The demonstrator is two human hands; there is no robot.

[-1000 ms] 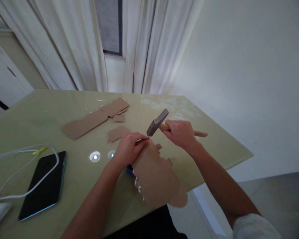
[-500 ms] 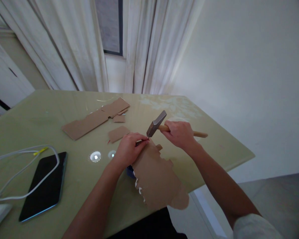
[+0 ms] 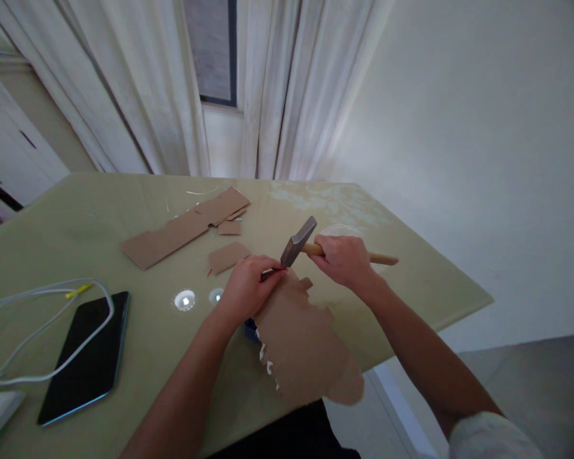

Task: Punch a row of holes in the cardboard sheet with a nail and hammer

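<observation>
My right hand is wrapped round the wooden handle of a hammer. Its steel head rests low, right at the fingertips of my left hand. Those fingers are pinched together at the top edge of a ragged piece of brown cardboard. Between them shows a thin dark nail, mostly hidden by finger and thumb. White torn bits line the cardboard's left edge, and its lower end hangs past the table edge. Under it, a dark blue object peeks out, mainly covered.
On the pale green table lie a long cardboard strip and a smaller cardboard piece. A black tablet is at the left, crossed by a white cable. Curtains hang behind the table; a wall stands at right.
The hammer head has dropped slightly, closing the small gap above the left fingertips. My right hand has lowered a little with it; my left hand and the cardboard stay put.
</observation>
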